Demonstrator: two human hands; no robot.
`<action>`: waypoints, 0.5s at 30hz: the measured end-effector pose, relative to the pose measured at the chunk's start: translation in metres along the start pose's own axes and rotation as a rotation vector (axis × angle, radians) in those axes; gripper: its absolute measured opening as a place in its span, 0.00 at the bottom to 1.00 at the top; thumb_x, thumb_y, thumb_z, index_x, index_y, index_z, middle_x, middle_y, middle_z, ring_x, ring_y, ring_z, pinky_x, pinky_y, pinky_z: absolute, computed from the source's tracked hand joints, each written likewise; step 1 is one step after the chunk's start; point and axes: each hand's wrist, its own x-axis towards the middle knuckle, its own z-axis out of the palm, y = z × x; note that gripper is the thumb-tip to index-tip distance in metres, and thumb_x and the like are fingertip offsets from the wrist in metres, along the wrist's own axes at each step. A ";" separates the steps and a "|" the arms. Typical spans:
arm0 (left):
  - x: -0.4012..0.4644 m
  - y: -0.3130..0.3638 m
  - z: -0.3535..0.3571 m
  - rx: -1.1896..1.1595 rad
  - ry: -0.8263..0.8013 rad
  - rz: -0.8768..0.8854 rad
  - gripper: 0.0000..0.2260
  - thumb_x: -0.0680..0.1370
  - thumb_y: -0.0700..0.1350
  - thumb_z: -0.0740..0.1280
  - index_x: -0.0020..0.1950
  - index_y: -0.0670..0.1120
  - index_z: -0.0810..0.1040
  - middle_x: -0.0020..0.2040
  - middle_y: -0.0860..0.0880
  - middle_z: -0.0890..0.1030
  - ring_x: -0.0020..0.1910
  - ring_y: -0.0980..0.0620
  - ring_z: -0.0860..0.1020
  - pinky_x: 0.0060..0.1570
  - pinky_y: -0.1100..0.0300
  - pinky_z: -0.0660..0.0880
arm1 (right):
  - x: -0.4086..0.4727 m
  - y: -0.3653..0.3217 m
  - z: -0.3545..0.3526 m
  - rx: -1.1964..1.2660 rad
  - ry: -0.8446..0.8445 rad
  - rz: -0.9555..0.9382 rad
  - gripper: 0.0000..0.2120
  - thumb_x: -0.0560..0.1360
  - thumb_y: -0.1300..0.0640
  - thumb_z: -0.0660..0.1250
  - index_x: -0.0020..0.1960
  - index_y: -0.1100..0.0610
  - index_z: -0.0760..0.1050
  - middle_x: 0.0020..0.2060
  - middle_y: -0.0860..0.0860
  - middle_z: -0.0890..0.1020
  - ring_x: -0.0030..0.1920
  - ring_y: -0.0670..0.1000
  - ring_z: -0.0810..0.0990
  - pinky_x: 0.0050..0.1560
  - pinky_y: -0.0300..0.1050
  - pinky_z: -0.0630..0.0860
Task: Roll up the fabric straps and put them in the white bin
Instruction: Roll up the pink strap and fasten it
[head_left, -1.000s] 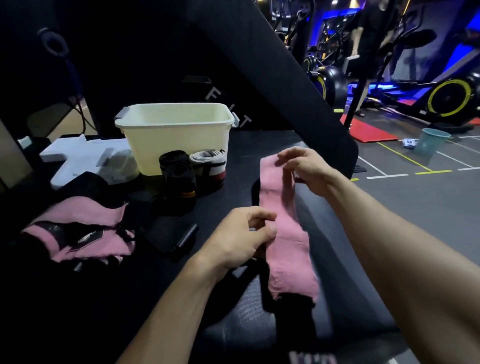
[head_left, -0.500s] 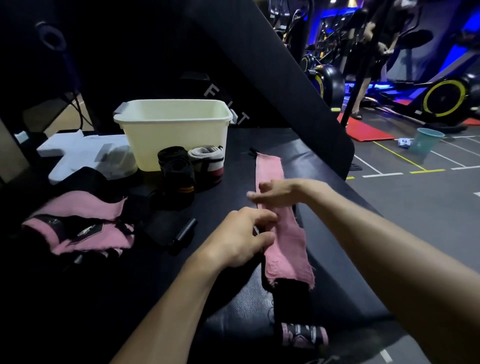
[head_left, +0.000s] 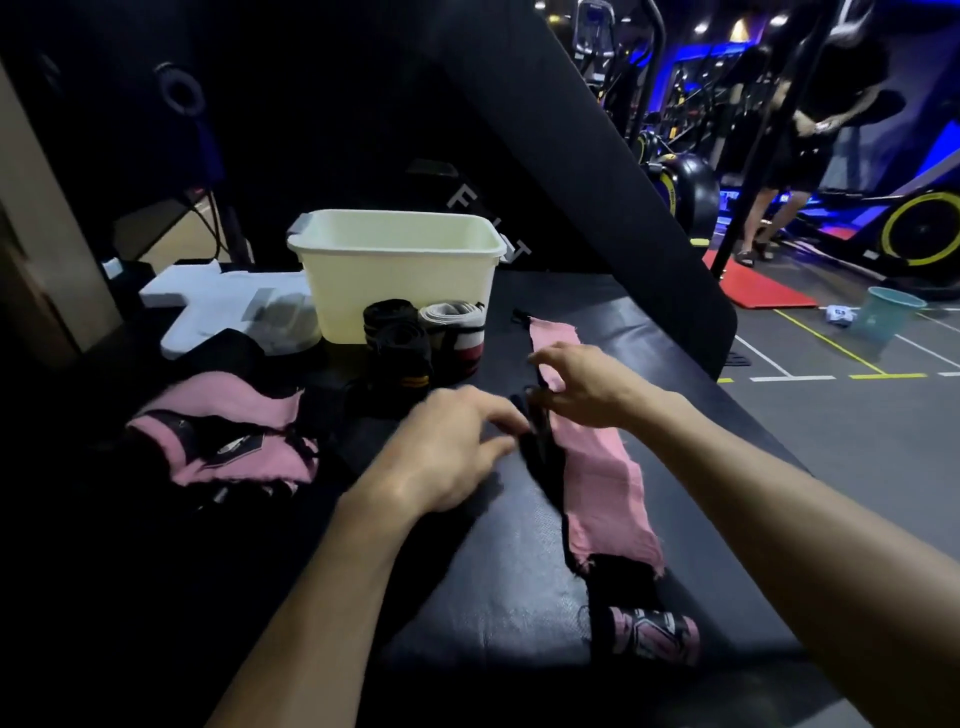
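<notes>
Pink strap lies flat and unrolled on the black bench, right of the white bin. Left hand and right hand meet at its dark left edge; motion blur hides whether either pinches it.

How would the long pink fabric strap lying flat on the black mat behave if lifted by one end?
The long pink fabric strap would probably droop limply: it lies flat and follows the black mat. It likely weighs little, being thin cloth. Its frayed near edge suggests it may snag.
</notes>
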 end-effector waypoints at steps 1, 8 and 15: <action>-0.003 -0.005 -0.013 -0.005 0.069 -0.013 0.09 0.78 0.45 0.73 0.55 0.59 0.86 0.39 0.63 0.80 0.40 0.61 0.78 0.50 0.65 0.75 | -0.001 -0.014 -0.006 -0.001 0.072 -0.034 0.17 0.78 0.49 0.68 0.62 0.56 0.80 0.58 0.57 0.82 0.62 0.62 0.79 0.60 0.53 0.74; -0.041 -0.045 -0.069 -0.032 0.519 -0.132 0.13 0.76 0.36 0.72 0.51 0.54 0.86 0.49 0.56 0.86 0.50 0.51 0.83 0.56 0.55 0.79 | -0.002 -0.137 -0.022 0.181 0.122 -0.292 0.08 0.74 0.50 0.73 0.50 0.53 0.83 0.43 0.50 0.85 0.47 0.54 0.81 0.47 0.45 0.77; -0.082 -0.111 -0.099 0.358 0.349 -0.568 0.16 0.79 0.50 0.71 0.66 0.58 0.77 0.72 0.55 0.73 0.72 0.42 0.67 0.76 0.42 0.55 | 0.012 -0.202 0.016 0.151 -0.204 -0.384 0.23 0.75 0.47 0.74 0.67 0.51 0.75 0.58 0.51 0.83 0.56 0.52 0.81 0.53 0.43 0.75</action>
